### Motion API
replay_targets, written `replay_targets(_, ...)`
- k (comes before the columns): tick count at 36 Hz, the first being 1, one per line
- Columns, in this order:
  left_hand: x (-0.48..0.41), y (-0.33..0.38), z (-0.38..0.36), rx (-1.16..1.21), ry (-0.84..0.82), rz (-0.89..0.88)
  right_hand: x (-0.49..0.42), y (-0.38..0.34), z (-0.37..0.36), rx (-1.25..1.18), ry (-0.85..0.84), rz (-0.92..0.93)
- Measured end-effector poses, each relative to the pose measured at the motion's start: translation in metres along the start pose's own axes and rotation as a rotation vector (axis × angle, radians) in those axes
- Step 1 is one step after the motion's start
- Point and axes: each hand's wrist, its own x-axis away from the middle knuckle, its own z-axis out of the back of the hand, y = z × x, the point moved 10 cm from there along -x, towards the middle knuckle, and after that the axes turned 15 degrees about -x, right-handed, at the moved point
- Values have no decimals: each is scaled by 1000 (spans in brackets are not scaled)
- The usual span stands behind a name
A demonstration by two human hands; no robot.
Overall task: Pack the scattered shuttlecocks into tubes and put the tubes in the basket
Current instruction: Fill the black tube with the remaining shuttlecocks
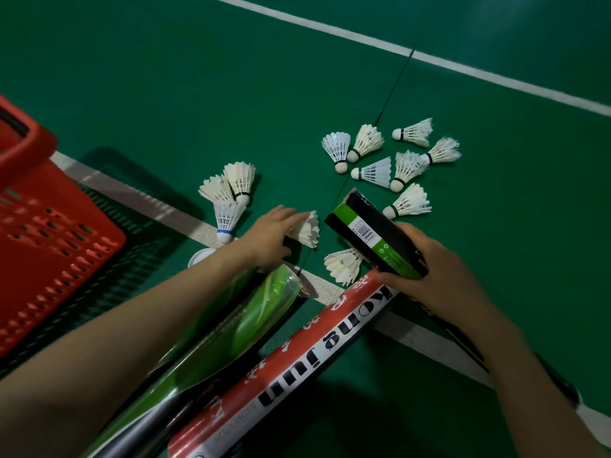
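A: While the left hand point(272, 238) pinches one white feather shuttlecock point(309, 230) at its base, where is the right hand point(433, 279)?
B: Wrapped round a black-and-green cardboard tube point(370, 234), its open mouth tilted toward that shuttlecock, just apart.
A: And the rest?
B: On the green court floor point(198, 94) lie loose white shuttlecocks point(373, 171); the red perforated plastic basket point(49, 246) stands at left.

Green court floor point(165, 77) crossed by white boundary lines point(363, 36)
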Motion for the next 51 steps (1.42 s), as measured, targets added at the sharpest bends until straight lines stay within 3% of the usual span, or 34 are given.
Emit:
replay_targets(10,-26,2,14,111,104,102,3,3,2,-71,-2,-9)
replay_targets(14,-12,-4,41,752,291,201,5,4,4,-88,11,-3)
replay_targets(18,-3,3,48,1438,278,325,2,4,1,-92,5,1)
replay_targets(22,2,26,63,1623,211,205,-5,2,-1,-98,8,2)
replay_targets(26,6,47,64,1585,176,125,-10,-1,-4,-69,7,20)
replay_targets(31,13,57,59,1087,136,153,-13,-3,1,-77,36,35)
replay_targets(34,18,71,57,879,60,71,-15,2,8,-82,52,18)
replay_targets(38,4,77,55,955,-25,57,-18,11,15,-51,63,-13)
replay_targets(44,-56,56,52,1045,43,181,-34,21,32,-59,151,-51)
replay_targets(47,-82,50,42,835,29,215,-45,31,38,-32,179,-91)
replay_targets(51,-112,59,39,435,3,134,-53,44,46,-25,210,-124)
